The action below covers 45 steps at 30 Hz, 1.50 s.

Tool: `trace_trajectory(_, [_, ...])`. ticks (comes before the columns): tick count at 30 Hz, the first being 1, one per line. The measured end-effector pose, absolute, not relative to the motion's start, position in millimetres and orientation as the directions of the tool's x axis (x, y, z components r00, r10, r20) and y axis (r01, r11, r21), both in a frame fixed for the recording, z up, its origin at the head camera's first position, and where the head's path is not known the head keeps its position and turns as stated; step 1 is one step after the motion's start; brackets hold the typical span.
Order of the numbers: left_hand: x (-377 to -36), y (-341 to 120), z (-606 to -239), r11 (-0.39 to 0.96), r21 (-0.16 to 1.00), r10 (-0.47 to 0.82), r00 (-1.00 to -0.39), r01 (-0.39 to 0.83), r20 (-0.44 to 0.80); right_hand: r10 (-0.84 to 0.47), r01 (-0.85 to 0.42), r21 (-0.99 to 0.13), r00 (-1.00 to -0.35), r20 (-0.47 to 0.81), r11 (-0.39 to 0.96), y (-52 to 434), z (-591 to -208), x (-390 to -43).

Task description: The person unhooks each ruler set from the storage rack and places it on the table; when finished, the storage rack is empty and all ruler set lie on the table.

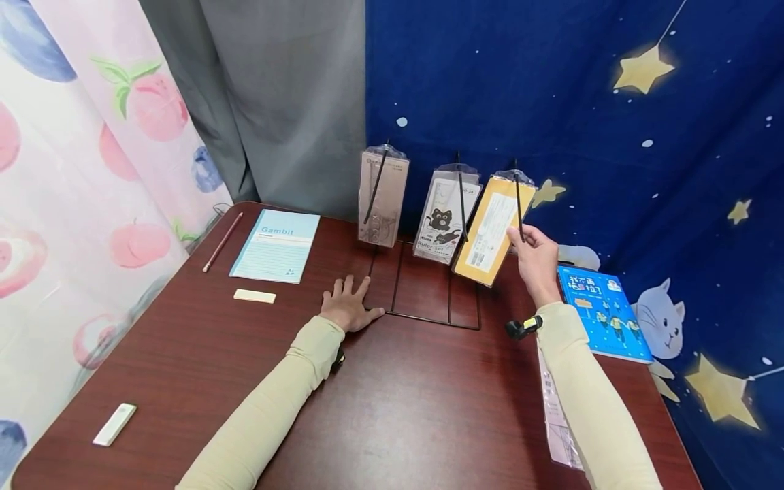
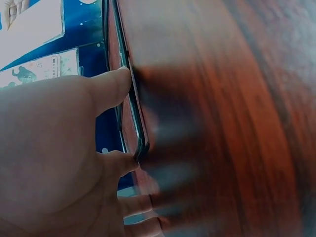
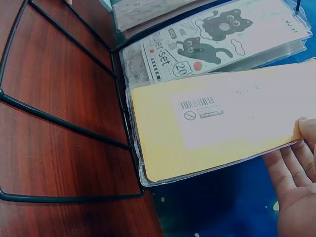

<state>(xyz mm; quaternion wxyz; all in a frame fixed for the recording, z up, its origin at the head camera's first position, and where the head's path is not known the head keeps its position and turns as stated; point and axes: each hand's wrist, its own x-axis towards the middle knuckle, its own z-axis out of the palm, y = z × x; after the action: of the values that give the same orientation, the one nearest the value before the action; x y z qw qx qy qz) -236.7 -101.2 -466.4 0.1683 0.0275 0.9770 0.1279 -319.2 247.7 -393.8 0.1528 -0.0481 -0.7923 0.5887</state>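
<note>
A yellow-backed flat package in a clear sleeve (image 1: 482, 262) hangs from the right hook of a black wire rack (image 1: 429, 320). My right hand (image 1: 537, 262) pinches its right edge between thumb and fingers. On the middle hook hangs a ruler set (image 1: 441, 218) with black cats on its card. A greyish-pink package (image 1: 382, 197) hangs from the left hook. My left hand (image 1: 346, 306) lies spread on the table at the rack base's front left corner. In the left wrist view, the thumb and index finger touch the base wire (image 2: 133, 98).
At the left lie a light blue notebook (image 1: 275, 248), a pencil (image 1: 222, 241), a cream bar (image 1: 254, 295) and a white bar (image 1: 114, 425). A blue book (image 1: 603, 313) lies at the right edge. Another pinkish package (image 1: 554, 429) is partly under my right forearm. Curtains stand behind the table.
</note>
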Motion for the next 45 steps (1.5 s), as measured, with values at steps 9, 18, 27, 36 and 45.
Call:
trace_trajectory(9, [-236, -102, -464, 0.968, 0.250, 0.091, -0.941, 0.007, -0.325, 0.234, -0.125, -0.950, -0.952, 0.196, 0.287, 244, -394, -305])
trace_trajectory(18, [-236, -101, -465, 0.968, 0.250, 0.088, -0.944, 0.005, -0.318, 0.241, -0.122, -0.940, -0.949, 0.205, 0.318, 247, -396, -294])
trace_trajectory(27, [-236, -101, -465, 0.966, 0.260, 0.090, -0.940, 0.001, -0.330, 0.244, -0.113, -0.950, -0.952, 0.188, 0.293, 247, -397, -280])
trace_trajectory(36, [-235, -99, -465, 0.966, 0.259, 0.094, -0.939, 0.005, -0.332, 0.248, -0.072, -0.950, -0.957, 0.152, 0.304, 247, -396, -263])
trace_trajectory(45, [-237, -99, -466, 0.966, 0.260, 0.092, -0.939, 0.003, -0.332, 0.242, -0.074, -0.939, -0.957, 0.162, 0.336, 248, -396, -249])
